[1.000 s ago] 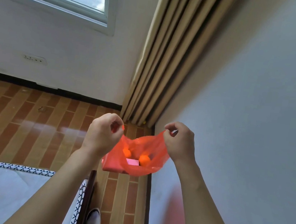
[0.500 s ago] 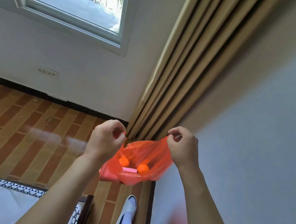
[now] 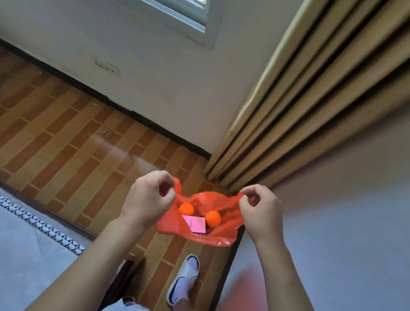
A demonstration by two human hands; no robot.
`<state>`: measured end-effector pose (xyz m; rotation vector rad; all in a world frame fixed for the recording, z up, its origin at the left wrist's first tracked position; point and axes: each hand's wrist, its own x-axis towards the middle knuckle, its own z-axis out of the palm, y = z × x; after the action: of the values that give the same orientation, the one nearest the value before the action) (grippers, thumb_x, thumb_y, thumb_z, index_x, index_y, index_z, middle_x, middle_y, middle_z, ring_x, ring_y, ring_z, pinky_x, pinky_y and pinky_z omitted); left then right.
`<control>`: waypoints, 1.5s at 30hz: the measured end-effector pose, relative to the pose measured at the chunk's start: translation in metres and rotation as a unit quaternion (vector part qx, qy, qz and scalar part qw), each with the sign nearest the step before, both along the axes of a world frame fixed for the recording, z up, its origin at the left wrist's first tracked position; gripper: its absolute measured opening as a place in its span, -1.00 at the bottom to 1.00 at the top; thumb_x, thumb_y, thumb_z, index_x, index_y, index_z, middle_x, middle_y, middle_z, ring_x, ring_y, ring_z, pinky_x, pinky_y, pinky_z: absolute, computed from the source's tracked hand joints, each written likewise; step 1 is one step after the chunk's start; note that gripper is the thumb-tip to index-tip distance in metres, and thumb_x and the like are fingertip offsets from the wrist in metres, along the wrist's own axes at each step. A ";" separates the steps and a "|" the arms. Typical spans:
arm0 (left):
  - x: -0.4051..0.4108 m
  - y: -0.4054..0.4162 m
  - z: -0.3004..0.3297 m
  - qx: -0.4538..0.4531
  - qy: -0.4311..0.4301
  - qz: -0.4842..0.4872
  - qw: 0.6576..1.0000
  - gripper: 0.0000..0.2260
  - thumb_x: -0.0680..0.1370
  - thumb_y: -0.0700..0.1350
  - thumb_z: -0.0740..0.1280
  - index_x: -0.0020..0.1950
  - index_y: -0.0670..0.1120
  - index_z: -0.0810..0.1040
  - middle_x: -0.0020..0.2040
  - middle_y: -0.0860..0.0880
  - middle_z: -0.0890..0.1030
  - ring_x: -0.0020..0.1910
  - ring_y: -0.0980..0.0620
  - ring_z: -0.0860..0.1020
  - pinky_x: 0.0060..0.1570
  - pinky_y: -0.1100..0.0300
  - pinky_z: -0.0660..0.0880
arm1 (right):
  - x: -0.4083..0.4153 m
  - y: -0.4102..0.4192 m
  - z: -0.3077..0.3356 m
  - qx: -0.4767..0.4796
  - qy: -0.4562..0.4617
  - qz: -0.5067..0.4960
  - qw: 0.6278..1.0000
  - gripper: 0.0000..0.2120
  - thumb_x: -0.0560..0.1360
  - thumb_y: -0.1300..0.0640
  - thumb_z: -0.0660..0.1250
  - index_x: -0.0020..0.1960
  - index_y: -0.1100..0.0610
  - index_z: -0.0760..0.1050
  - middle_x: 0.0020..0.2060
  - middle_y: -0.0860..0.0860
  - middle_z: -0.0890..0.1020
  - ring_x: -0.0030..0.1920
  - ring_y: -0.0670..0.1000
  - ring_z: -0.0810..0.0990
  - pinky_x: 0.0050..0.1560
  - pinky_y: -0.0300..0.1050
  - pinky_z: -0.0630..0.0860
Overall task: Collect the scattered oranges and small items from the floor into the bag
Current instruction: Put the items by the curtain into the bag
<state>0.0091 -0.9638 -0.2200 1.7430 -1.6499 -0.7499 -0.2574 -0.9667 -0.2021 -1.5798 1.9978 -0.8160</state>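
Bag: a thin red-orange plastic bag is held up off the floor, just below the centre of the frame, its mouth spread wide between two hands.
Left hand: the left hand is curled nearly closed, and the bag's left handle is pinched between thumb and fingertips.
Right hand: the right hand is curled the same way, the right handle being nipped at the fingertips; nothing else is held.
Contents: two oranges are seen inside, a left orange and a right orange, with a pink card lying flat between and just below them.
Floor: on the brick-pattern floor, no loose fruit can be made out; a small dark mark at centre is too small to be identified.
Surroundings: a curtain hangs at upper right, a bed edge shows at lower left, and a slippered foot is planted at bottom centre.
Handling: the film is judged soft, light and slippery; the load sags to the bottom, so it is best taken by the handles, gathered together.
Risk: the oranges could roll if one handle were dropped, it is judged.
Progress: collection looks close to done.
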 end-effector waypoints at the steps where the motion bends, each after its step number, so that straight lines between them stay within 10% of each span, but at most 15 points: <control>1: -0.002 -0.005 -0.009 0.007 -0.003 0.004 1.000 -0.88 0.43 -0.23 0.44 -0.13 0.00 0.62 -0.20 0.13 0.62 -0.19 0.10 0.59 -0.13 0.09 0.57 | -0.003 -0.005 -0.010 0.006 -0.005 0.002 1.000 -0.82 0.45 0.31 0.39 -0.13 0.04 0.64 -0.19 -0.09 0.68 -0.17 -0.15 0.60 -0.11 -0.34 0.49; 28: -0.022 -0.113 -0.398 0.056 -0.061 -0.092 0.992 -0.78 0.48 -0.24 0.43 -0.10 0.11 0.62 -0.21 0.08 0.49 -0.24 0.08 0.55 -0.22 0.05 0.54 | -0.061 -0.084 -0.409 0.042 -0.002 0.014 0.999 -0.76 0.50 0.34 0.39 -0.06 0.01 0.63 -0.11 -0.14 0.63 -0.10 -0.10 0.59 -0.08 -0.27 0.50; 45: 0.002 -0.141 -0.614 0.043 -0.124 -0.167 0.977 -0.81 0.51 -0.19 0.45 0.03 0.10 0.62 -0.04 0.17 0.54 -0.12 0.09 0.60 -0.14 0.07 0.56 | -0.041 -0.141 -0.644 0.024 0.089 0.249 0.964 -0.65 0.44 0.33 0.37 0.19 0.09 0.61 0.07 -0.06 0.55 0.08 -0.01 0.57 0.12 -0.06 0.57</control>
<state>0.0115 -1.1047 -0.8336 1.6905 -2.1459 -0.7878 -0.2984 -1.1081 -0.8460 -2.0616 1.5957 -0.4367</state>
